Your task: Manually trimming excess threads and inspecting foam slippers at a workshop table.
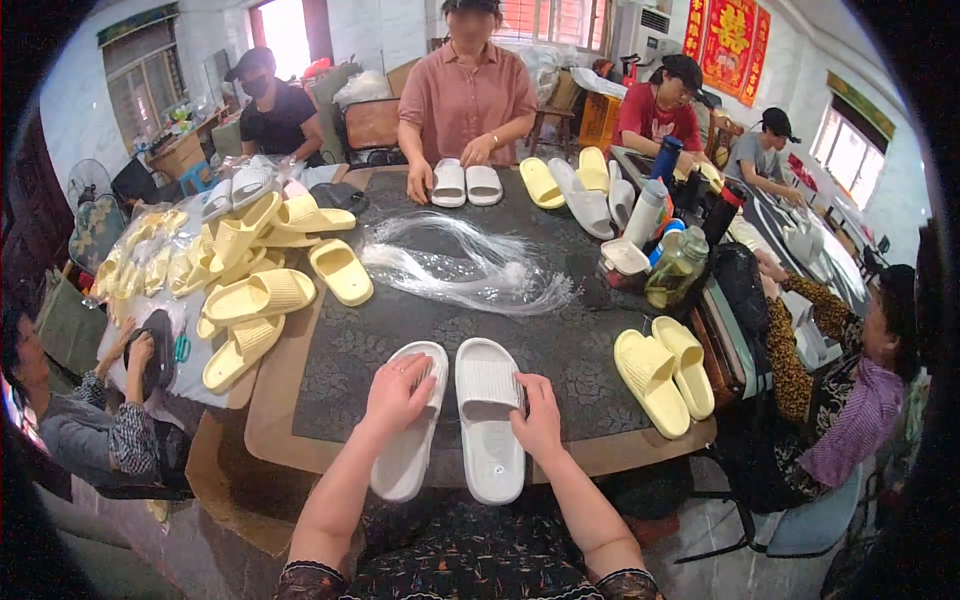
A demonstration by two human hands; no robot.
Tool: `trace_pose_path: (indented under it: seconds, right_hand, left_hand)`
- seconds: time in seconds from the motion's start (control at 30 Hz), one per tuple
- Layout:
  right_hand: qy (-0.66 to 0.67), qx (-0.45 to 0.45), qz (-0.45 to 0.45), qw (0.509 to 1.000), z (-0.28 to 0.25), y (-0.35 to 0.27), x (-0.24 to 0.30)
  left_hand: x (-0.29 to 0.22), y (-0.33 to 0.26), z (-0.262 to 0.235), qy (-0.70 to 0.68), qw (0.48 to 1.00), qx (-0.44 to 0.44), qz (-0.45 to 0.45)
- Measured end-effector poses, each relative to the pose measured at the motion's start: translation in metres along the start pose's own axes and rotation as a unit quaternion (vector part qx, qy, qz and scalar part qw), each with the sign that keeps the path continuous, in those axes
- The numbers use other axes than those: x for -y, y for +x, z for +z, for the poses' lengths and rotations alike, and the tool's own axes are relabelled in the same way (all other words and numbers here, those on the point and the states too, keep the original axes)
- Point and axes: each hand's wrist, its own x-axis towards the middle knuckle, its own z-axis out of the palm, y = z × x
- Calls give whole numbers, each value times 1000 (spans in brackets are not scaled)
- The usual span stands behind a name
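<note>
A pair of light grey slide slippers lies side by side at the near edge of the table, toes pointing away from me. My left hand (398,395) lies across the strap of the left slipper (402,468), with its fingers curled over and hiding much of it. On the outer side of the right slipper (490,385), my right hand (538,412) grips the strap's edge between fingers and thumb. Beyond them, a bundle of clear plastic strands (470,265) is spread over the dark mat.
Yellow slippers (260,293) are heaped at the left, and a yellow pair (662,375) lies at the right. Bottles (680,262) crowd the table's right side. Opposite, a person (468,100) handles a white pair (467,184). Other people sit around at work.
</note>
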Motion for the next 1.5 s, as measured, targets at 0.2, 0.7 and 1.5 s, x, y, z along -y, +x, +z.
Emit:
trace_pose_path:
  seconds: [0.2, 0.7, 1.5]
  right_hand:
    - [-14, -41, -38, 998, 3, 0, -5]
    - [-37, -42, -4, 998, -3, -21, 3]
    - [170, 41, 42, 984, 66, 99, -25]
  left_hand:
    - [-17, 0, 27, 102, 992, -45, -66]
    - [-8, 51, 61, -100, 979, -53, -172]
    - [-2, 53, 59, -190, 966, -30, -171]
